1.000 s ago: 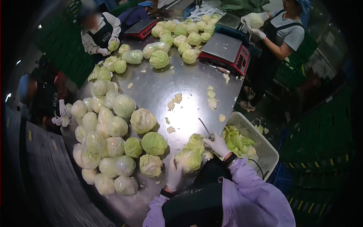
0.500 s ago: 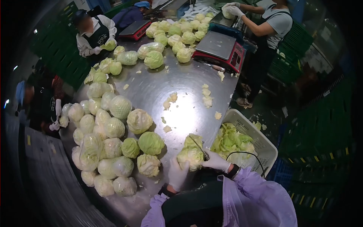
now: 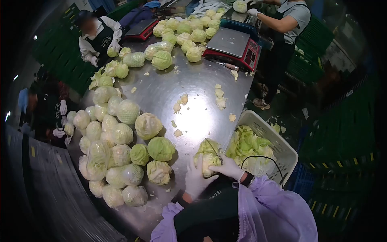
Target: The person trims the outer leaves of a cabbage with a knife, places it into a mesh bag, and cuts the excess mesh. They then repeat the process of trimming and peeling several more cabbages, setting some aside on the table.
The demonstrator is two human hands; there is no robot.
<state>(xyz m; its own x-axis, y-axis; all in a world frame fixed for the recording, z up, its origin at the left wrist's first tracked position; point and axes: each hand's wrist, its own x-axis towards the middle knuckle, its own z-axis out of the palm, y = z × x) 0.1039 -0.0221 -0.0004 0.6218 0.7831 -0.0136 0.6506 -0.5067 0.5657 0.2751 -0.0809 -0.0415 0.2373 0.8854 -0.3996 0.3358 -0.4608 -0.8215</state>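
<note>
Close in front of me, a trimmed cabbage (image 3: 210, 159) with pale cut leaves rests at the near side of the metal table. My left hand (image 3: 196, 177), in a white glove, cups its left and near side, fingers pointing up and thumb along the bottom. On the other side, my right hand (image 3: 229, 167), also gloved, is closed around a knife. The thin knife blade (image 3: 212, 147) slants up and left across the cabbage's top; the handle is mostly hidden in my palm.
A white crate (image 3: 287, 156) of loose leaves (image 3: 249, 144) stands at my right. Wrapped cabbages (image 3: 122, 134) and bare ones (image 3: 161, 149) crowd the left. Leaf scraps (image 3: 220, 101) lie on the table (image 3: 161, 94). Scales (image 3: 228, 43) and co-workers (image 3: 296, 24) are farther back.
My left hand's fingers have spread and shifted around the cabbage, with the thumb now under its near side. The cabbage has turned and moved slightly right. The knife stays in my right hand.
</note>
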